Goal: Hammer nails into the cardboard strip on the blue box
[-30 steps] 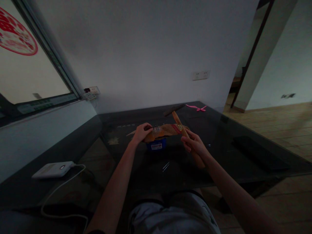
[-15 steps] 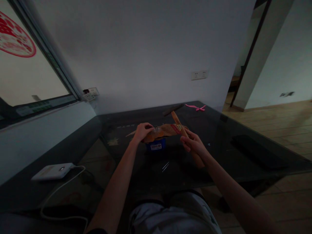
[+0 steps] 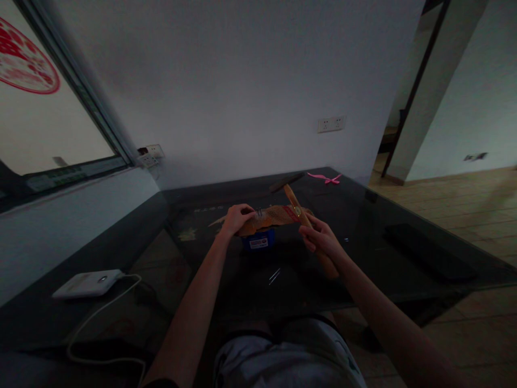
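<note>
My right hand [image 3: 321, 235] is closed round the wooden handle of a hammer [image 3: 294, 203], its dark head raised to the upper left. A long brown, speckled piece [image 3: 274, 216] with a red band lies across a blue box [image 3: 259, 240] that bears a white label. Thin nails [image 3: 259, 212] stand up from the brown piece. Just left of them is my left hand [image 3: 238, 218], thumb and fingertips drawn together on the piece. What lies between those fingertips is too small and dark to make out.
Two thin, shiny nails [image 3: 274, 276] lie on the dark glossy table [image 3: 226, 291]. A white power bank [image 3: 86, 284] with a cable is at the left. A pink ribbon [image 3: 331, 180] lies at the back, and a flat black object [image 3: 428, 252] at the right.
</note>
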A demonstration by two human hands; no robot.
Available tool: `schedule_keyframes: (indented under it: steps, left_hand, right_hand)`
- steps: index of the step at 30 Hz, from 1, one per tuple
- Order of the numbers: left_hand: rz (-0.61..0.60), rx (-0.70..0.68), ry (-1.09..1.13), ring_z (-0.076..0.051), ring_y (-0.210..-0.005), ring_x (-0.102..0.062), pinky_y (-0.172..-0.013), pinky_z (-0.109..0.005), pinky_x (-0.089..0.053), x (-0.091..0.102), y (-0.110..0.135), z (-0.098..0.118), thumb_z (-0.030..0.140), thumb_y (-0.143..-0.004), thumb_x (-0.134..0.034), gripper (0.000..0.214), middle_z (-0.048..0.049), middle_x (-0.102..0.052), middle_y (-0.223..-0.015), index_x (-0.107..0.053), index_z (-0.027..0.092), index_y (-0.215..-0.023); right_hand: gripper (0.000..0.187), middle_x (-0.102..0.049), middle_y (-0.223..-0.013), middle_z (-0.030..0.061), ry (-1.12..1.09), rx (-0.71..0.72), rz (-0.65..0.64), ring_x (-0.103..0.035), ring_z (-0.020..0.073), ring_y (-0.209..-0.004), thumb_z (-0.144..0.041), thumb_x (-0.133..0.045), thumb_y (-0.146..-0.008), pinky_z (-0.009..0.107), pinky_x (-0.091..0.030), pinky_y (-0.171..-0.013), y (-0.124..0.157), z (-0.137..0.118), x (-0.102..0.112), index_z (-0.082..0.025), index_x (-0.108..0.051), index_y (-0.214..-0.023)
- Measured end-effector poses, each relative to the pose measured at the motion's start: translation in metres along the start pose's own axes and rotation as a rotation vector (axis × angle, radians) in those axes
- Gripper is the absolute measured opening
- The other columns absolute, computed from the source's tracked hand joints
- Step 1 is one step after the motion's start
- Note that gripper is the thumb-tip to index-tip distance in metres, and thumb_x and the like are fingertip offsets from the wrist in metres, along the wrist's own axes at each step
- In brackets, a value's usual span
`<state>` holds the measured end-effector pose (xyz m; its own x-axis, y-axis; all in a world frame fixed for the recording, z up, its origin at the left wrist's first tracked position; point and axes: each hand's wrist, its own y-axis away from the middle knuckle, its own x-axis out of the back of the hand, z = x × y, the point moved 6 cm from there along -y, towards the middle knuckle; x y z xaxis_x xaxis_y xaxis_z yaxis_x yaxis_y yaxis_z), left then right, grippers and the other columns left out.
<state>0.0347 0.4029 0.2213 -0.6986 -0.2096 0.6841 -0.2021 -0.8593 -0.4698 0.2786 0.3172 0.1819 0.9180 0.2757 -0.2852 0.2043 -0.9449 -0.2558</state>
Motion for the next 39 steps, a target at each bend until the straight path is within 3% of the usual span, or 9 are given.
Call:
schedule_keyframes:
  steps: [10,13,16,18,20,23,25,33,39]
  left_hand:
    - [-0.003,-0.037,0.038,-0.018,-0.083,-0.064,-0.078,-0.031,-0.05,0.005,0.003,0.005,0.027,-0.069,-0.068,0.024,-0.0055,-0.069,-0.089,-0.066,0.017,-0.091]
    - [0.149,-0.139,0.008,-0.019,-0.096,-0.06,-0.087,-0.032,-0.047,0.028,0.014,0.021,0.025,-0.069,-0.069,0.042,-0.0081,-0.063,-0.108,-0.059,0.018,-0.11]
    - [0.336,-0.152,-0.004,-0.018,-0.094,-0.059,-0.087,-0.031,-0.046,0.052,0.038,0.045,0.024,-0.079,-0.058,0.03,-0.0077,-0.062,-0.105,-0.059,0.018,-0.108]
    - [0.339,-0.111,0.031,-0.017,-0.087,-0.059,-0.082,-0.03,-0.047,0.051,0.055,0.059,0.026,-0.083,-0.051,0.021,-0.0067,-0.064,-0.097,-0.061,0.018,-0.1]
    - [0.14,-0.093,0.087,-0.016,-0.079,-0.06,-0.074,-0.027,-0.048,0.029,0.069,0.069,0.03,-0.084,-0.05,0.019,-0.005,-0.065,-0.088,-0.063,0.018,-0.093]
    - [-0.36,-0.12,0.152,-0.013,-0.068,-0.059,-0.065,-0.023,-0.047,-0.026,0.089,0.074,0.033,-0.082,-0.054,0.019,-0.0028,-0.065,-0.077,-0.065,0.018,-0.087]
    - [-0.543,-0.115,0.14,-0.012,-0.064,-0.058,-0.06,-0.021,-0.045,-0.05,0.099,0.068,0.033,-0.079,-0.058,0.018,-0.0015,-0.064,-0.072,-0.065,0.017,-0.084]
    - [-0.801,-0.054,0.132,-0.011,-0.062,-0.054,-0.054,-0.02,-0.038,-0.067,0.118,0.052,0.036,-0.07,-0.066,0.02,0.0015,-0.059,-0.068,-0.062,0.017,-0.076]
    - [-0.789,-0.087,0.063,-0.01,-0.062,-0.051,-0.052,-0.019,-0.035,-0.067,0.121,0.052,0.032,-0.071,-0.064,0.016,0.0025,-0.057,-0.068,-0.061,0.018,-0.077]
  right_hand:
    - [0.062,-0.052,-0.058,-0.0066,0.003,-0.002,0.013,-0.037,0.0034,-0.031,-0.032,-0.068,-0.07,0.018,-0.028,-0.029,0.002,-0.003,-0.001,-0.017,-0.047,-0.127]
    - [0.062,-0.052,-0.058,-0.0064,0.0,-0.001,0.016,-0.037,0.0033,-0.032,-0.032,-0.068,-0.069,0.018,-0.028,-0.029,0.002,-0.004,-0.001,-0.016,-0.048,-0.126]
    - [0.065,-0.052,-0.058,-0.0066,-0.003,0.006,0.025,-0.038,0.0033,-0.032,-0.031,-0.068,-0.069,0.018,-0.028,-0.03,0.003,-0.007,-0.002,-0.016,-0.046,-0.128]
    - [0.067,-0.051,-0.057,-0.0072,0.01,0.0,0.036,-0.037,0.0033,-0.032,-0.03,-0.067,-0.069,0.018,-0.027,-0.03,0.003,-0.007,-0.003,-0.016,-0.045,-0.131]
    - [0.069,-0.05,-0.055,-0.0078,0.019,-0.01,0.042,-0.037,0.0033,-0.032,-0.03,-0.067,-0.069,0.018,-0.027,-0.03,0.003,-0.006,-0.002,-0.017,-0.043,-0.132]
    - [0.069,-0.051,-0.056,-0.0075,0.004,-0.006,0.028,-0.036,0.0031,-0.031,-0.031,-0.067,-0.069,0.018,-0.027,-0.03,0.001,-0.003,-0.001,-0.018,-0.043,-0.133]
    - [0.068,-0.051,-0.058,-0.007,0.004,0.001,0.019,-0.037,0.0032,-0.032,-0.03,-0.067,-0.069,0.019,-0.027,-0.03,0.001,-0.003,-0.001,-0.018,-0.044,-0.132]
    - [0.069,-0.05,-0.056,-0.0076,-0.025,-0.007,0.028,-0.038,0.004,-0.031,-0.029,-0.068,-0.068,0.019,-0.027,-0.03,0.003,-0.006,-0.003,-0.015,-0.043,-0.131]
    - [0.067,-0.051,-0.057,-0.0081,-0.033,-0.019,0.018,-0.037,0.0033,-0.03,-0.029,-0.069,-0.068,0.019,-0.026,-0.029,0.002,-0.005,-0.004,-0.016,-0.045,-0.129]
